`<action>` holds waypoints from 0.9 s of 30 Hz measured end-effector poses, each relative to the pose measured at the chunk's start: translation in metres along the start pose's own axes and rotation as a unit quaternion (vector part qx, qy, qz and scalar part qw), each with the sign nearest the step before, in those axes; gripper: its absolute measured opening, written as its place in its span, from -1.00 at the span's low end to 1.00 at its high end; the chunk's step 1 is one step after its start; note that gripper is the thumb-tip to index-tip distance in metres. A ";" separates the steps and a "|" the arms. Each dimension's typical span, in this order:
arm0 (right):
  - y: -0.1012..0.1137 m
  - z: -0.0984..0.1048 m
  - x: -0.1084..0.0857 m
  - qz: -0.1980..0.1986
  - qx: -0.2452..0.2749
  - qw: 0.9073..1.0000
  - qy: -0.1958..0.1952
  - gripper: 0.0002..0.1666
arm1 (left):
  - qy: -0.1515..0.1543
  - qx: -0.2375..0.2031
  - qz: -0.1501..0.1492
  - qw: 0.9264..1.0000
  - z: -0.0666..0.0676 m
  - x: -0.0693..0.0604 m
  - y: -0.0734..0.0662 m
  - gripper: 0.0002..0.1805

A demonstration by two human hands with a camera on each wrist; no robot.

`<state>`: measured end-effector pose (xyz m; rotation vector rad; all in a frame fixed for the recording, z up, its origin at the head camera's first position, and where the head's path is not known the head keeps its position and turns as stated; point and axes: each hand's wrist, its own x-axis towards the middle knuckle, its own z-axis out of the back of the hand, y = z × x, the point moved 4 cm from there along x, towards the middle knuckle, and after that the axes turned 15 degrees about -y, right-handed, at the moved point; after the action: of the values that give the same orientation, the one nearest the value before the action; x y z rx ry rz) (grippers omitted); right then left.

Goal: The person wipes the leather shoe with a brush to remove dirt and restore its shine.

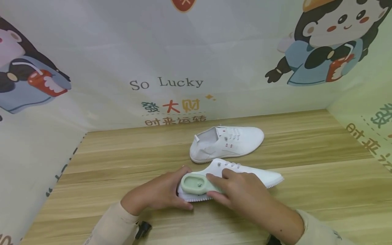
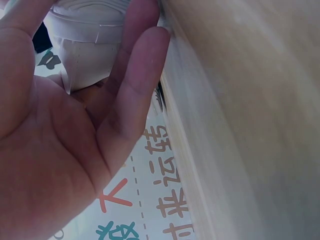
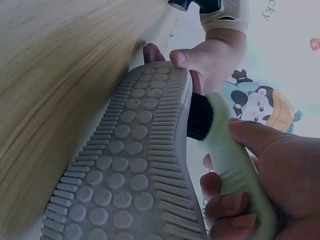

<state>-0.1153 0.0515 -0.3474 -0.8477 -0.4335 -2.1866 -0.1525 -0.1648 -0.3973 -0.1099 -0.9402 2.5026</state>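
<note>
My left hand grips the heel of a white lace-up shoe, thumb on one side and fingers on the other. The shoe lies tilted on its side, and its studded sole faces the right wrist camera. In my right hand is a pale green brush, held by its handle. Its black bristles are against the shoe's side near the heel. In the left wrist view, the heel end shows beyond my palm. Just behind, the other white shoe stands upright, toe to the right.
Both shoes are on a wood-grain table. A pale printed cloth with cartoon figures and lettering rises behind and at both sides. Black straps or mounts show near my wrists.
</note>
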 end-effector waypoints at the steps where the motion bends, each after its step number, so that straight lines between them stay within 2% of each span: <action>1: 0.000 0.001 0.000 0.001 -0.004 1.000 -0.002 -0.54 | -0.001 0.002 0.002 1.000 0.000 0.000 0.000 -0.22; 14: -0.018 0.023 -0.014 0.003 -0.052 0.998 -0.020 -0.52 | 0.000 0.002 0.024 1.000 -0.001 -0.001 0.001 -0.19; 21: -0.033 0.039 -0.024 -0.015 -0.065 0.998 0.000 -0.50 | 0.001 0.000 0.028 1.000 -0.001 -0.001 0.001 -0.17; 27: -0.041 0.050 -0.030 -0.023 -0.063 0.998 -0.001 -0.52 | 0.002 0.003 0.024 1.000 -0.001 -0.001 0.001 -0.17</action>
<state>-0.1084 0.1216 -0.3335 -0.9154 -0.3215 -2.2742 -0.1518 -0.1651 -0.3983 -0.1357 -0.9387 2.5481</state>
